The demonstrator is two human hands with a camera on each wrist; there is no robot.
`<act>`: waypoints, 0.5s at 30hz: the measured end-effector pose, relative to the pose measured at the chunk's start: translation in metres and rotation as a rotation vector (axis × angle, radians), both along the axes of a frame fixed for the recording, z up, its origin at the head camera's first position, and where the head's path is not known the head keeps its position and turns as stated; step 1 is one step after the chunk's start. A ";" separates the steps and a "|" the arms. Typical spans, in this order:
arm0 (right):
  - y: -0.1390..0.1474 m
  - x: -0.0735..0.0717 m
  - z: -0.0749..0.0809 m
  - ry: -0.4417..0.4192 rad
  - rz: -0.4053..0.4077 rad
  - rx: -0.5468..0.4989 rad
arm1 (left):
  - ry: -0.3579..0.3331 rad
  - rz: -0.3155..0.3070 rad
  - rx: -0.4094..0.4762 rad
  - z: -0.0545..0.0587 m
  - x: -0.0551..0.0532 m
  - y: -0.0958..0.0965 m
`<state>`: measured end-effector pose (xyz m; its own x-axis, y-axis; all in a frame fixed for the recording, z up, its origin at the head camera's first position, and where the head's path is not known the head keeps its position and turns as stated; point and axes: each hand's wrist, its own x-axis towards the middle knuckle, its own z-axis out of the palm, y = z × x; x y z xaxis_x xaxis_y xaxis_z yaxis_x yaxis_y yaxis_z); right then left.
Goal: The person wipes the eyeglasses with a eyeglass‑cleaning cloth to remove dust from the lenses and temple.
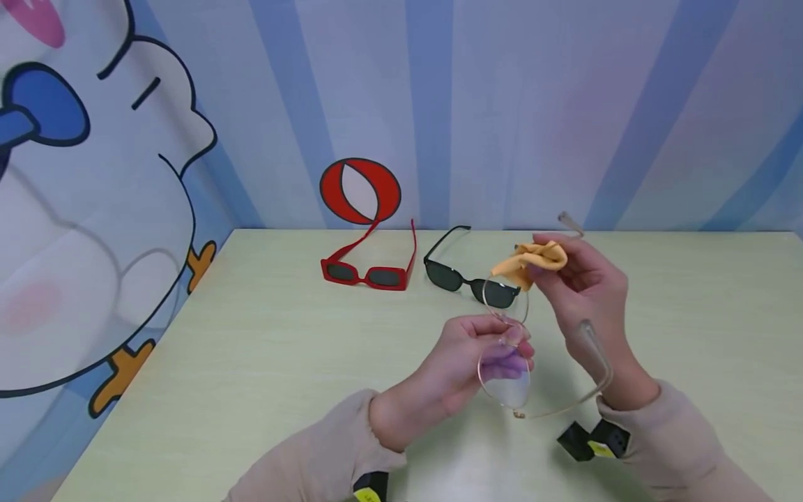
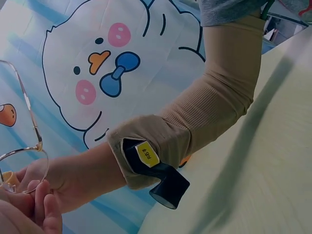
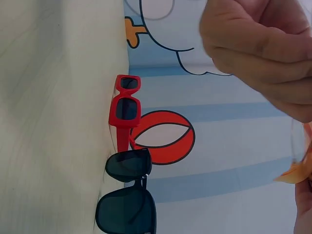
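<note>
My left hand (image 1: 454, 362) pinches a pair of thin gold-rimmed eyeglasses (image 1: 507, 390) at the bridge, holding them sideways above the table. Their lenses stand one above the other, and the clear-tipped temples stick out to the right. In my right hand (image 1: 592, 300) a folded yellow-orange cloth (image 1: 533, 265) is pinched between thumb and fingers, right at the rim of the upper lens. The left wrist view shows the eyeglasses' hinge and temple (image 2: 27, 97) at its left edge. At the right edge of the right wrist view, the cloth (image 3: 296, 171) appears below my left hand (image 3: 265, 46).
Red-framed sunglasses (image 1: 364, 274) lie on the pale table (image 1: 301, 362) with temples unfolded toward the back. Beside them are black sunglasses (image 1: 444, 276), partly overlapped by the held eyeglasses. A blue striped cartoon backdrop (image 1: 502, 104) rises behind the table's far edge.
</note>
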<state>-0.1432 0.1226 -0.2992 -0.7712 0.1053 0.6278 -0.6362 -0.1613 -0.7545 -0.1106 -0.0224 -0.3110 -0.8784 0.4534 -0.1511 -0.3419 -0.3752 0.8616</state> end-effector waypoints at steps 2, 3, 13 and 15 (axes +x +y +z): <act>0.001 -0.001 -0.001 0.015 -0.001 -0.033 | -0.018 0.005 -0.016 -0.002 0.000 0.001; 0.002 -0.001 -0.001 0.023 -0.002 -0.050 | -0.023 0.008 -0.024 -0.003 -0.001 0.001; 0.008 0.002 0.004 0.066 0.008 -0.134 | -0.044 0.035 -0.085 -0.012 -0.005 0.003; 0.009 0.002 0.005 0.090 -0.013 -0.105 | -0.039 0.039 -0.090 -0.012 -0.005 0.003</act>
<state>-0.1408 0.1313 -0.2945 -0.7102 0.1840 0.6796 -0.7034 -0.2279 -0.6733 -0.1158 -0.0197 -0.3233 -0.8880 0.4016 -0.2241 -0.3622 -0.3103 0.8789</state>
